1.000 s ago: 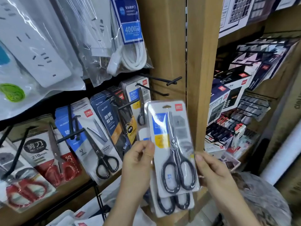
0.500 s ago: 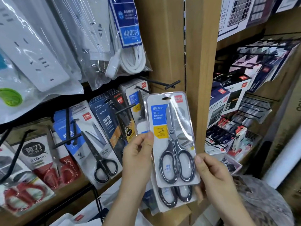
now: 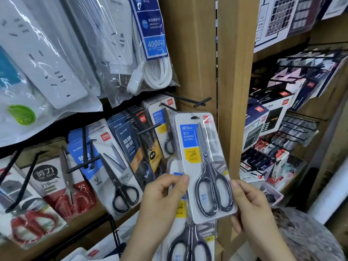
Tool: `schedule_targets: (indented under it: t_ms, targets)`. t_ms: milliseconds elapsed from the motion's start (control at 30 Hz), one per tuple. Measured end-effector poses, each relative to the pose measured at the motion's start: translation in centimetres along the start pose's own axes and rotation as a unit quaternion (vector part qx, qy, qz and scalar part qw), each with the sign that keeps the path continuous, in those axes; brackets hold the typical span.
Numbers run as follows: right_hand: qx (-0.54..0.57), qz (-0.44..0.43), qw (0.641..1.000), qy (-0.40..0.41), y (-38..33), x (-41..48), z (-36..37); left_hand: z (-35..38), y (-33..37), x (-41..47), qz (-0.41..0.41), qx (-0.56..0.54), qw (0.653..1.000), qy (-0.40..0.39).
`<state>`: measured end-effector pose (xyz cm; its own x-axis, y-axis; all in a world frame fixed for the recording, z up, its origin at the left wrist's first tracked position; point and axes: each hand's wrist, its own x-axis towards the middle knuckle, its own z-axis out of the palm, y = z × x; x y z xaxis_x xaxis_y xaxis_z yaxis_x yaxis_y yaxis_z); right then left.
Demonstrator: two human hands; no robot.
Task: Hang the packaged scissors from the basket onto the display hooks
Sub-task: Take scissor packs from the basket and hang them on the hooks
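Power strip bags [image 3: 56,63]: up and to the left of the empty hook [image 3: 188,100], hanging slack. I'd stay out from under them so that nothing snags on the lift.
Wooden upright [image 3: 195,44]: right behind the empty hook. It's my backstop, so I'd slide the pack in towards it, not sideways.
Hung scissors [image 3: 120,166]: left of and below the empty hook, crowded on their own pegs. I'd keep the pack's left edge off them.
Packaged scissors [image 3: 203,162]: just below the empty hook and in front of the upright, tilted a little with the top leaning left, not yet hung.
Second pack [image 3: 188,240]: lower down, behind the first. I can't tell which hand carries it.
Left hand [image 3: 162,202]: below and left of the empty hook. Its fingers [image 3: 180,183] pinch the pack's left edge, thumb on the front.
Right hand [image 3: 252,210]: below and right of the empty hook. Its fingers [image 3: 236,187] grip the right edge beside the handles.
Empty hook: it juts towards me with a cross-piece at its tip, which I judge is the awkward bit.
Hang hole [image 3: 194,117]: close under the hook's tip. I'd straighten the pack, raise it, feed the slot over the cross-piece, then push back and only loosen the grip once it hangs.
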<state>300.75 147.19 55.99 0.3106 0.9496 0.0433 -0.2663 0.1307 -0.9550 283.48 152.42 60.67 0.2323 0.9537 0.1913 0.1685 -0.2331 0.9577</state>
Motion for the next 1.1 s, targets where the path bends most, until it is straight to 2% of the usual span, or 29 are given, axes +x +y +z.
schedule_targets:
  t_ms: [300,533,700,933,1100]
  targets:
    - [0.129,0.094,0.987,0.011,1.2,0.8,0.7,0.7,1.6,-0.4,0.062,0.078,0.994,0.046]
    - [0.044,0.055,0.997,-0.014,1.5,1.5,0.3,0.6,0.2,0.0,0.042,0.121,0.988,0.085]
    - [0.035,0.059,0.997,-0.031,1.7,2.7,0.1,0.9,0.2,0.0,0.062,0.171,0.98,0.081]
    - [-0.019,0.032,0.999,0.009,1.7,3.7,-0.1,0.0,-1.4,2.6,-0.011,0.201,0.978,0.049]
    - [0.107,0.101,0.989,-0.007,2.3,4.3,0.2,-0.1,-2.1,4.2,-0.033,0.179,0.98,0.081]
